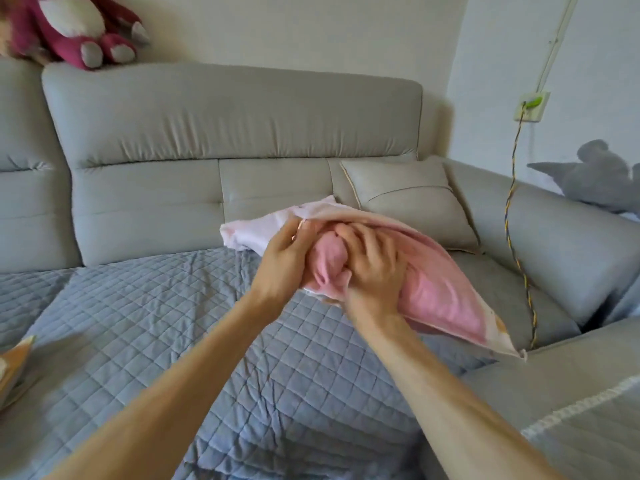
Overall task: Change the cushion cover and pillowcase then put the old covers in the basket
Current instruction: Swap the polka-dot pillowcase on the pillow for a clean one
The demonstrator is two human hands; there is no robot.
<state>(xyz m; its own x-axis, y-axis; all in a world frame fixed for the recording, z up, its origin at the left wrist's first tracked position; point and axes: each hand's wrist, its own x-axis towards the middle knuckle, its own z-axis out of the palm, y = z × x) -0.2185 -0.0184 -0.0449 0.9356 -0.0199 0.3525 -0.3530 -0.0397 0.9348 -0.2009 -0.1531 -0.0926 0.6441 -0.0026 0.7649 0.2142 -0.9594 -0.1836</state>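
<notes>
views: one, head-worn wide-angle | faces: forward and down, over both forearms | near: left hand [284, 261] and right hand [372, 268] close, mid-frame | beyond hands: sofa backrest [235, 112], wall | below hands: quilted seat cover [173, 323]

Soft, even daylight, no glare.
Faint shadows lie under the forearms; the plush toy [74, 27] far up-left of the grip blurs, edges bow.

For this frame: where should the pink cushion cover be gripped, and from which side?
Probably at the open edge of the pink cushion cover, coming from the near left. The opening faces the person; the left hand pinches its rim while the right hand presses the inner cushion there. The far corner is closed.
</notes>
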